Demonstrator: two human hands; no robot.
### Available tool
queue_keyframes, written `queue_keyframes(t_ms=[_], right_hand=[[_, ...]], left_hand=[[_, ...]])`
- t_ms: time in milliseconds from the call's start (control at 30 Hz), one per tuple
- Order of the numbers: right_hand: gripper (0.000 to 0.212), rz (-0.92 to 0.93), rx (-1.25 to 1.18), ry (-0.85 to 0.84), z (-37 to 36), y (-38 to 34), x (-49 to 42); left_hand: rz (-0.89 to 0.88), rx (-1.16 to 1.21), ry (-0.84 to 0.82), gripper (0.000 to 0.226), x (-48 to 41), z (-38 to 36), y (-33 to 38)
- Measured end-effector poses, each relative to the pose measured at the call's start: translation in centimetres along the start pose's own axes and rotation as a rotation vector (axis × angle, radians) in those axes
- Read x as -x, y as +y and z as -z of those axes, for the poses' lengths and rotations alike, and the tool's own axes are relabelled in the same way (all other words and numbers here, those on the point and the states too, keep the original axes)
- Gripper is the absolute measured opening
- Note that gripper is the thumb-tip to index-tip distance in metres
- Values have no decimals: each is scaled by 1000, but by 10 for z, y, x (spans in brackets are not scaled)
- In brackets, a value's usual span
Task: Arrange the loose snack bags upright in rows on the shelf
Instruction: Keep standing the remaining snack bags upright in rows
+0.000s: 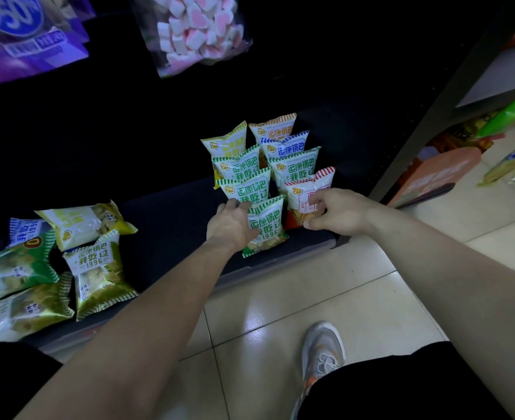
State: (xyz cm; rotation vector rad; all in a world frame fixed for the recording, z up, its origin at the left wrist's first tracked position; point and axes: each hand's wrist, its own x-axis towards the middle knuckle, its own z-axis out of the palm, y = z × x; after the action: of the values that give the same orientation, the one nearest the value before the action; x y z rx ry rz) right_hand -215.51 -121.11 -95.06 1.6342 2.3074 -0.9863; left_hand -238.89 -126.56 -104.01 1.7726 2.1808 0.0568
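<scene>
Several small snack bags stand upright in two rows at the right end of the dark bottom shelf (pixel 171 213). My left hand (pixel 230 222) grips the front green-striped bag (pixel 267 225) of the left row by its left side. My right hand (pixel 335 212) holds the red-striped bag (pixel 306 192) at the front of the right row. Behind them stand green bags (pixel 247 186), a blue-striped bag (pixel 283 145) and an orange-striped bag (pixel 276 125). A loose pile of bags (pixel 89 259) lies flat at the shelf's left end.
A marshmallow bag (pixel 194 28) and purple packets (pixel 17 34) hang above the shelf. A black shelf upright (pixel 432 122) stands to the right, with other goods (pixel 510 165) beyond it. My shoe (pixel 321 353) is on the tiled floor (pixel 280 298) in front of the shelf.
</scene>
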Motion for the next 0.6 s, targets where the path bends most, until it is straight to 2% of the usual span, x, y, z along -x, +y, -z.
queue_keyframes(t_ms=[300, 467, 600], right_hand=[[77, 19, 84, -20, -1, -18, -2], [48, 62, 198, -35, -4, -63, 4], [59, 145, 295, -42, -20, -124, 9]], left_hand=[[-25, 6, 17, 85, 9, 26, -12], [-61, -39, 16, 85, 30, 77, -44], [-24, -127, 54, 83, 65, 125, -88]])
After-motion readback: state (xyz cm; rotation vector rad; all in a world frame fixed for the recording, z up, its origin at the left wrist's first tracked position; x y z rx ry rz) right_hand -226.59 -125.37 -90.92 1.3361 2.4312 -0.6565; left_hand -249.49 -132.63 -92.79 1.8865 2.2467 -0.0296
